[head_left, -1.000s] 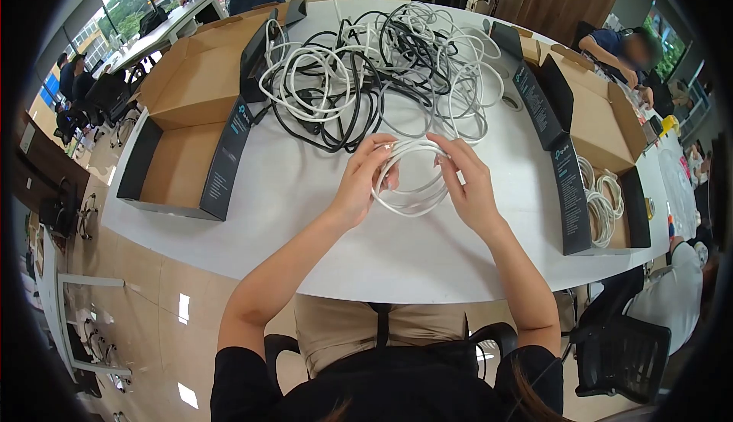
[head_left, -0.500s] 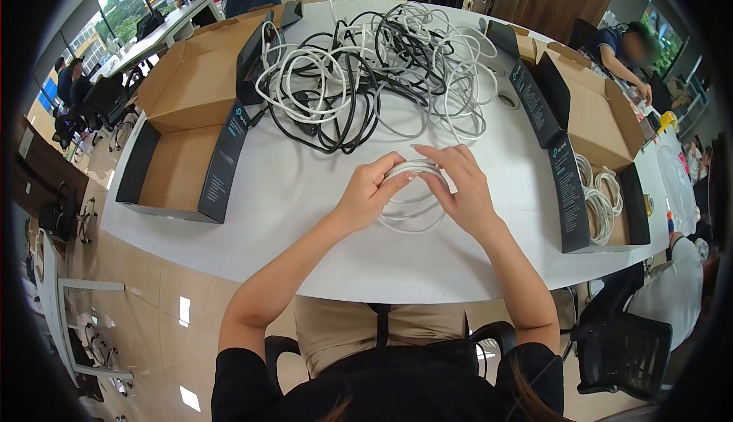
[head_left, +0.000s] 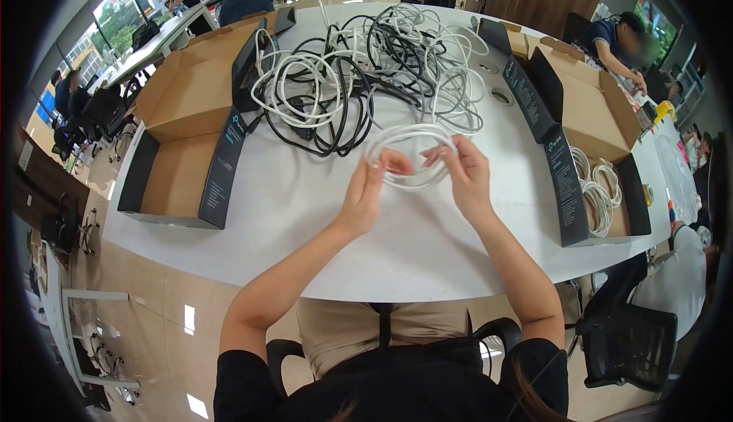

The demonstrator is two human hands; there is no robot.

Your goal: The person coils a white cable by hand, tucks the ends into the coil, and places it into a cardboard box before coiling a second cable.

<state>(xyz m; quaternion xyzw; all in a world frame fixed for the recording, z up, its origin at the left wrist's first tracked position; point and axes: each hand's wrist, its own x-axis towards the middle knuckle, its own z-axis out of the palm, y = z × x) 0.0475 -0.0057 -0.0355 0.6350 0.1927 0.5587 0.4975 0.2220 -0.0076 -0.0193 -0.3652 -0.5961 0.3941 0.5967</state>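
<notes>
A white cable (head_left: 412, 130), wound into a round coil, is held up above the table between my two hands. My left hand (head_left: 365, 189) is closed round the coil's left side, its fingers passing through the loop. On the opposite side, my right hand (head_left: 467, 174) grips the coil between thumb and fingers. The coil and fingertips are slightly blurred. Just beyond lies a tangled heap of white, grey and black cables (head_left: 347, 109).
An open cardboard box (head_left: 172, 170) with bare inside stands at the left. Another open box (head_left: 569, 193) at the right contains coiled white cables (head_left: 599, 197). A roll of tape (head_left: 647, 194) lies beside it. A person (head_left: 615, 48) works at the far right.
The coil has been raised and turned, so its loop now shows round and open. My hands have moved apart to its left and right sides.
</notes>
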